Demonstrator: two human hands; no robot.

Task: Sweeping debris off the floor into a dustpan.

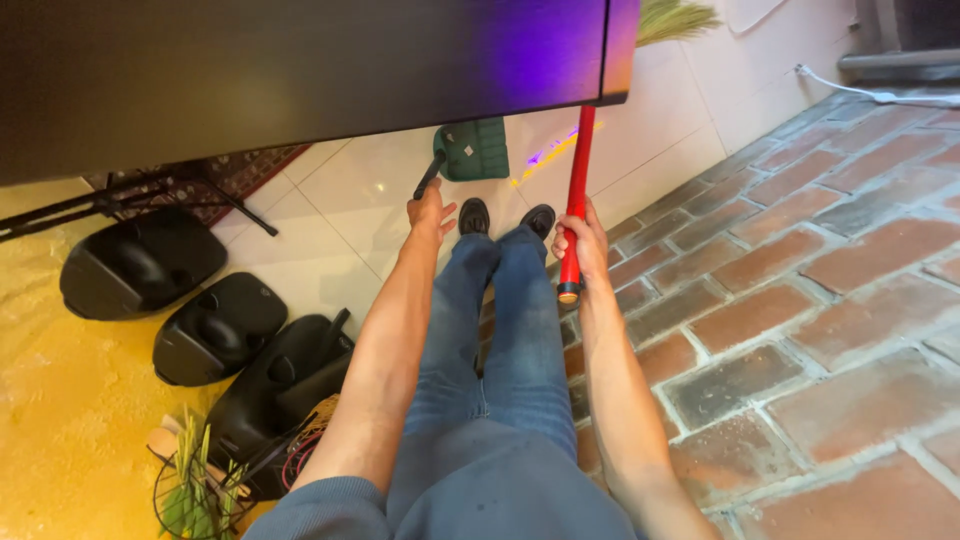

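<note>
The right hand (583, 243) grips the red broom handle (576, 195) near its lower end. The left hand (428, 213) closes on the black dustpan handle (428, 176), with the green dustpan (474, 149) on the white tiles (330, 215) just left of the broom handle. Brick floor (790, 300) lies right of it; three black speakers (215, 325) sit well left.
</note>
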